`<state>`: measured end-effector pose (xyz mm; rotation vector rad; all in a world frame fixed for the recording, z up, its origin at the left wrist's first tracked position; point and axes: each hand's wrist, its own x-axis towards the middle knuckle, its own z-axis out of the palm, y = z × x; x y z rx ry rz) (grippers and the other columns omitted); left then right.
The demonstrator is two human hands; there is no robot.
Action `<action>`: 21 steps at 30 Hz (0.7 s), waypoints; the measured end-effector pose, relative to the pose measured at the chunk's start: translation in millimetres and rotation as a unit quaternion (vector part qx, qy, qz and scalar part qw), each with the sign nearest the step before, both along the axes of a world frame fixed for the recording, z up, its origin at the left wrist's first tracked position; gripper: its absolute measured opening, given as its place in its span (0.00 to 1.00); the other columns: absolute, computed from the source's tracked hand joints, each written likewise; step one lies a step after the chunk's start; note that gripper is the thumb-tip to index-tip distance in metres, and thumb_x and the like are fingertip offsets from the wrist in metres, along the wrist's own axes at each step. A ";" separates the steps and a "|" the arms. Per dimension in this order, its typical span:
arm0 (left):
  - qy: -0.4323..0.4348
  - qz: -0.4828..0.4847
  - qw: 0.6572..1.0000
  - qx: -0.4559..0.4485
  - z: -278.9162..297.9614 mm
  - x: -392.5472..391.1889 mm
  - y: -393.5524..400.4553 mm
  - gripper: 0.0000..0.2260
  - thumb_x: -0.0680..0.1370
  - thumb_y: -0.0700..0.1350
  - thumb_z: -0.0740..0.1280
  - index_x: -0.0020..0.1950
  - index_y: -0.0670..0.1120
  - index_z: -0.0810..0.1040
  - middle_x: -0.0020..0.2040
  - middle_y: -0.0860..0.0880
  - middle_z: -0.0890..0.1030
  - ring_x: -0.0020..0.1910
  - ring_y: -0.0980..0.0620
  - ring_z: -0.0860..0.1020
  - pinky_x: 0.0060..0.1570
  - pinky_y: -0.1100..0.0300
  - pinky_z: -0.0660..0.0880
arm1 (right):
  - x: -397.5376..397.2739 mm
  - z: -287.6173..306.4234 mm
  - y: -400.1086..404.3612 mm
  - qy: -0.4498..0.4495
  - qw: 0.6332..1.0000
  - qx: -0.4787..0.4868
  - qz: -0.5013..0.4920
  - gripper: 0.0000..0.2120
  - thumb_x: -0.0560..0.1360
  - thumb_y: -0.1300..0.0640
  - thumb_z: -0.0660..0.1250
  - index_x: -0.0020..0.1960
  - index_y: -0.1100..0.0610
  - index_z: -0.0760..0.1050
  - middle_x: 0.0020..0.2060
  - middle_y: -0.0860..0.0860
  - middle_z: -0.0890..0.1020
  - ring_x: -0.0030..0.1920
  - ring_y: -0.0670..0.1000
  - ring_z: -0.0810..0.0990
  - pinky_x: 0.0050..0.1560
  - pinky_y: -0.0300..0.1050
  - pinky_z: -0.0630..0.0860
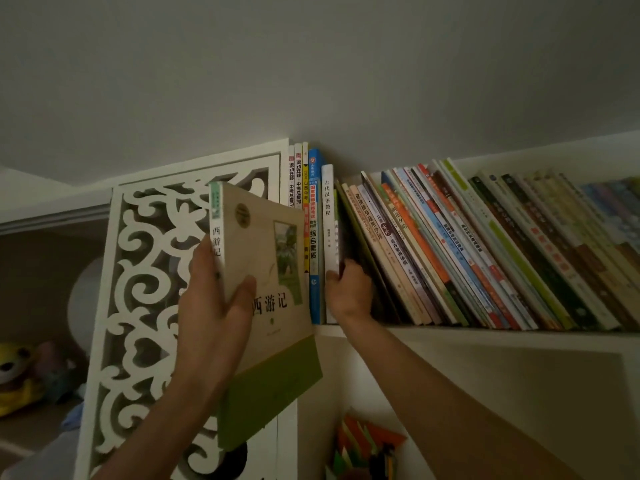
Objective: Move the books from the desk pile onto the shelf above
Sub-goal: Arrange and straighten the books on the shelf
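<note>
White shelf (pixel 485 336) carries leaning books (pixel 485 251). Left hand (pixel 214 306) grips a beige book (pixel 266 271) (fingers curled round its spine); right hand (pixel 349 292) pinches a white book (pixel 329 237).

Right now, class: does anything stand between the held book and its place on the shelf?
Yes. The right hand sits in the gap beside the white upright book; the left hand holds the beige-and-green book in front of the shelf.

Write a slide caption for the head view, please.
Left hand holds a beige book; right hand parts shelved books.
</note>
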<state>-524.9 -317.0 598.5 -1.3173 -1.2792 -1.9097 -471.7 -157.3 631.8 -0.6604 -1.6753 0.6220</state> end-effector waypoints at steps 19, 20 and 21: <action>0.015 -0.080 0.991 0.103 20.1 94.7 4.5 0.16 0.74 0.53 0.65 0.59 0.54 0.67 0.46 0.64 0.75 0.44 0.70 0.78 0.37 0.71 0.76 | 101.3 -56.1 -90.2 -0.002 0.950 0.305 0.062 0.21 0.78 0.49 0.56 0.68 0.56 0.69 0.58 0.52 0.78 0.58 0.50 0.77 0.59 0.50 0.75; 0.016 -0.069 0.992 0.105 22.8 103.9 6.8 0.20 0.71 0.55 0.67 0.60 0.53 0.67 0.47 0.64 0.75 0.44 0.71 0.77 0.38 0.73 0.76 | 112.5 -54.2 -86.1 -0.012 0.949 0.306 0.079 0.24 0.77 0.48 0.54 0.69 0.56 0.68 0.60 0.52 0.76 0.60 0.50 0.75 0.60 0.50 0.74; 0.015 -0.062 0.992 0.108 25.2 113.5 10.0 0.23 0.70 0.54 0.70 0.61 0.51 0.67 0.46 0.64 0.75 0.43 0.72 0.77 0.37 0.75 0.75 | 125.0 -52.8 -80.8 -0.020 0.947 0.305 0.095 0.26 0.75 0.47 0.53 0.71 0.55 0.66 0.64 0.51 0.74 0.64 0.50 0.73 0.63 0.50 0.73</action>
